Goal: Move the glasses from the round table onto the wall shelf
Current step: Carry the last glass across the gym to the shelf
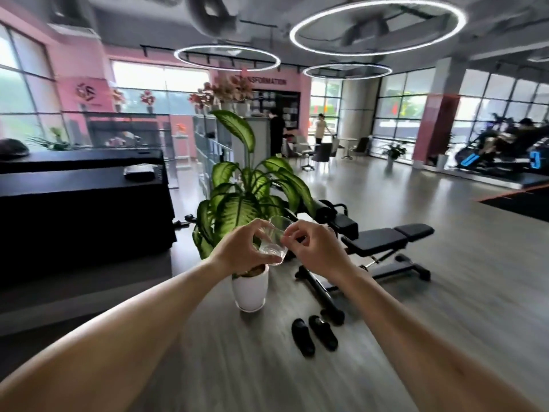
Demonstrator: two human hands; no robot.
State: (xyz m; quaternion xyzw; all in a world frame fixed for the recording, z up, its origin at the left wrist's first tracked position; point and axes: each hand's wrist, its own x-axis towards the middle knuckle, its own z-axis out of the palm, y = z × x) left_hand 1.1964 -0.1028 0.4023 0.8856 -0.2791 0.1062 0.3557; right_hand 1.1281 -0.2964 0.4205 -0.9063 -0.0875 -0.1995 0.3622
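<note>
I held a clear glass (274, 243) in the air above the white pot (250, 288) of a leafy plant (243, 197). My left hand (242, 251) curled round its side and base; my right hand (312, 248) pinched its rim with curled fingers. Right of the pot stood a black weight bench (383, 245), and nearer me than the pot lay two black slippers (315, 334) on the grey floor. Left of the pot were dark cloth-covered tables (83, 203). Far behind the plant, a pink wall sign (264, 80) read partly "NSFORMATION".
</note>
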